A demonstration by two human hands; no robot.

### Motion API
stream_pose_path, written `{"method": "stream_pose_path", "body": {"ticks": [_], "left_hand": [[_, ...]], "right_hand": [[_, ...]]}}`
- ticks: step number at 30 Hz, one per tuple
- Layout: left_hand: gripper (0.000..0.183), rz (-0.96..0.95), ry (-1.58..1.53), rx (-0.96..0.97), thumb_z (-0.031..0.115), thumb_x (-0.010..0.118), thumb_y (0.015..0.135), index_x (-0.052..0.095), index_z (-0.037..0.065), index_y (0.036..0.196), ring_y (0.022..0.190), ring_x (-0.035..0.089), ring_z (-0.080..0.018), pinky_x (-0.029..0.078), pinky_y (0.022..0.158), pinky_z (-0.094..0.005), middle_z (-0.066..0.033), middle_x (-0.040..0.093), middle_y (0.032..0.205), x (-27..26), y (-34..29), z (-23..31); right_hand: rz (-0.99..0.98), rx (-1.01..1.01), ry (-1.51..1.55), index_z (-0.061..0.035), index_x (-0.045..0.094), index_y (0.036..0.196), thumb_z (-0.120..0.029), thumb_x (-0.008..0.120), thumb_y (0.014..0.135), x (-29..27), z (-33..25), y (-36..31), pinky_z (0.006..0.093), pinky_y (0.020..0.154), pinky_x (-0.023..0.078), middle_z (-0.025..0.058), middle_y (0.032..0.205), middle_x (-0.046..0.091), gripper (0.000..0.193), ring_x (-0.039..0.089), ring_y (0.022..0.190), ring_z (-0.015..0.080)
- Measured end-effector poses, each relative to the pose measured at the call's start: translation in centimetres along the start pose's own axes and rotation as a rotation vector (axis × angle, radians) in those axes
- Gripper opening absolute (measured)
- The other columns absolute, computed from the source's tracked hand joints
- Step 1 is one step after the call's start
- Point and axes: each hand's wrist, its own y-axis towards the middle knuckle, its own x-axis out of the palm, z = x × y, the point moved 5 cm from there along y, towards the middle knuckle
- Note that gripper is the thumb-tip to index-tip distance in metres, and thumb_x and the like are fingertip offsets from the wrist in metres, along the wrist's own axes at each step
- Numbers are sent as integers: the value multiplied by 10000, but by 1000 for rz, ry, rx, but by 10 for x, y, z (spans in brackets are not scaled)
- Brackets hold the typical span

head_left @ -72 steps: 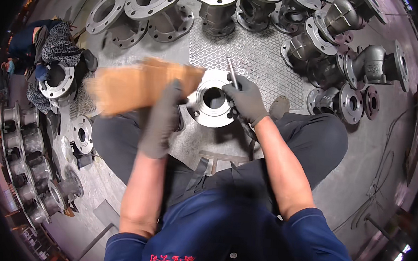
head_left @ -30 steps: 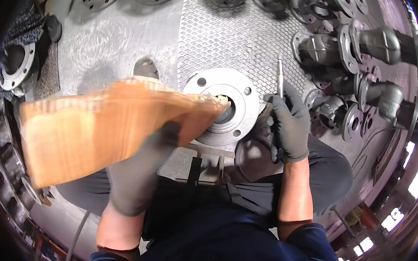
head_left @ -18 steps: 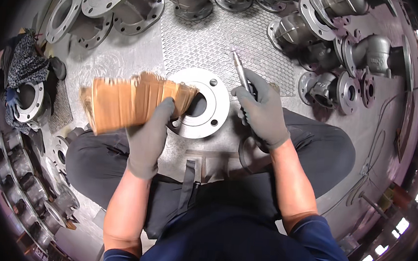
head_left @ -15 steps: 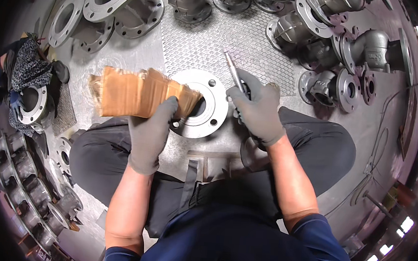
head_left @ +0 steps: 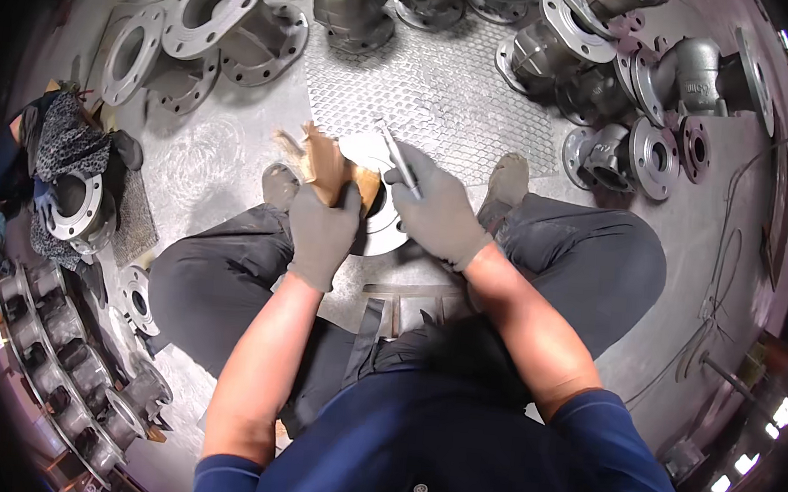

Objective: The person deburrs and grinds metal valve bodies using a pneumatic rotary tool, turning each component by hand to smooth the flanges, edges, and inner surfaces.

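Observation:
Between my legs stands a metal casting with a pale round flange [head_left: 382,239], its upper side partly covered by my hands. My gloved left hand [head_left: 325,233] is closed around a creased, folded brown sheet [head_left: 325,170], whose inner end reaches over the flange's bore. I cannot make out whether it is sandpaper or cardboard. My gloved right hand [head_left: 440,214] grips a slim silver pen-like tool [head_left: 402,161] above the flange's right side, its tip pointing away and to the left. Both hands are close together.
Several flanged valve bodies [head_left: 216,12] stand along the far side, with more castings [head_left: 610,159] at the right. A patterned mat [head_left: 444,83] lies ahead. At the left, a co-worker's blue-gloved hand [head_left: 44,200] touches another flange [head_left: 79,219]. Castings [head_left: 53,319] are stacked in rows lower left.
My left hand has moved right with the brown sheet, which now looks bunched and turned. My right hand has shifted left with the silver tool, bringing the hands closer together over the flange.

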Motion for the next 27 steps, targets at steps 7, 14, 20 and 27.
{"method": "stream_pose_path", "body": {"ticks": [7,14,20,27], "left_hand": [[478,-517,-426,-269,82,906,924,680,3,1339,951,732,-152,593,803,-357,-54,755,1095,-28,-11,3],[373,-399,235,583,244,823,951,683,24,1219,938,717,-415,567,828,-527,-198,716,1038,-29,-63,51],[858,-271,329,569,284,904,877,484,-86,1527,1191,679,-466,560,994,-525,-270,648,1362,-20,-58,54],[945,-79,435,213,194,915,807,461,-130,1570,1179,665,-500,563,999,-543,-320,652,1295,-65,-23,-17]], "right_hand": [[369,34,-126,12,673,1420,-201,673,1039,-34,20,11,438,773,616,189,953,789,437,773,798,272],[95,402,222,72,693,1092,-329,693,1004,-7,43,-3,492,763,625,237,858,757,411,774,722,370],[149,183,-21,53,726,1114,-328,687,998,31,20,16,548,972,587,332,1070,767,400,750,1061,512],[-88,-7,121,17,762,1214,-326,726,1005,93,-15,27,489,869,606,293,1034,772,404,774,912,426]]}}
